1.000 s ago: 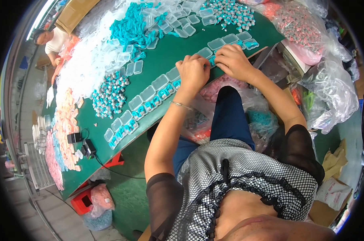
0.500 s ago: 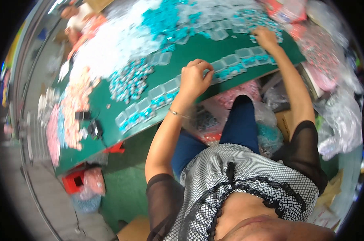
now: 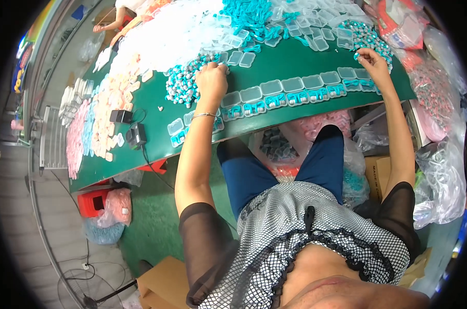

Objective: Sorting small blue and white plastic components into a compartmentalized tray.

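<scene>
My left hand (image 3: 211, 84) rests with curled fingers at the right edge of a pile of small teal, white and grey pieces (image 3: 179, 85); its fingertips are mostly hidden. At the far right, my right hand (image 3: 373, 68) pinches a small teal and white piece (image 3: 356, 56) beside a second pile of similar pieces (image 3: 370, 37). Between the hands and the table's front edge runs a row of small clear plastic boxes (image 3: 251, 93) with lids open. Teal and white pieces lie in their near halves. My left forearm covers part of the row.
Clear boxes (image 3: 238, 58) and teal parts (image 3: 249, 15) heap at the back of the green table (image 3: 290, 64). Peach pieces (image 3: 117, 95), a black adapter (image 3: 136, 135) and its cable lie left. Plastic bags (image 3: 439, 170) crowd the right side. Another person's arm (image 3: 107, 26) shows far left.
My left hand has moved from above the box row leftward to the left pile. My right hand has drawn back slightly from the right pile with a small piece. The view has shifted.
</scene>
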### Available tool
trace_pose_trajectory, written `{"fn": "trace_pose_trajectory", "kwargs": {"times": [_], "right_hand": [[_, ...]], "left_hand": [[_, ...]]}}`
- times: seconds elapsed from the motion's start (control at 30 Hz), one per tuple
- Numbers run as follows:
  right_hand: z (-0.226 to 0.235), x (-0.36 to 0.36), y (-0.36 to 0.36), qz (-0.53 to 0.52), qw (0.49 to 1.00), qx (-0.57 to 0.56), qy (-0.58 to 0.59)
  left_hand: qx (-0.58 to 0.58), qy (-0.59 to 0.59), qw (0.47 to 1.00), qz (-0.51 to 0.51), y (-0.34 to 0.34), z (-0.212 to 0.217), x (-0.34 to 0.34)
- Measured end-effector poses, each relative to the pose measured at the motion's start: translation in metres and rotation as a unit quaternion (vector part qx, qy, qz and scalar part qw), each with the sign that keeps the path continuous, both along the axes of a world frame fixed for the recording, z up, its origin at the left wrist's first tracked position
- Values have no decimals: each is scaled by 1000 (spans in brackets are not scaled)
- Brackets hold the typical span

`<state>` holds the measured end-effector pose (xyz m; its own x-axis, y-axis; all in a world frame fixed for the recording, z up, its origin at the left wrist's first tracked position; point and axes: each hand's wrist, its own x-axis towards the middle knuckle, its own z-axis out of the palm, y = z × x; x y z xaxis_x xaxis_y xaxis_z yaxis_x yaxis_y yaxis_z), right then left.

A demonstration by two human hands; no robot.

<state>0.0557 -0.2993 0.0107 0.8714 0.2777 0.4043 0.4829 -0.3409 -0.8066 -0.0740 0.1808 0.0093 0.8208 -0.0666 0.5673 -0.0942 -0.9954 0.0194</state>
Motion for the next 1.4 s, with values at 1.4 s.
{"fn": "trace_pose_trajectory", "kwargs": {"times": [1.4], "right_hand": [[-15,-90,3,-78,942,-226,-237]], "left_hand": [[-132,85,967,-201,-290,1,33]]}}
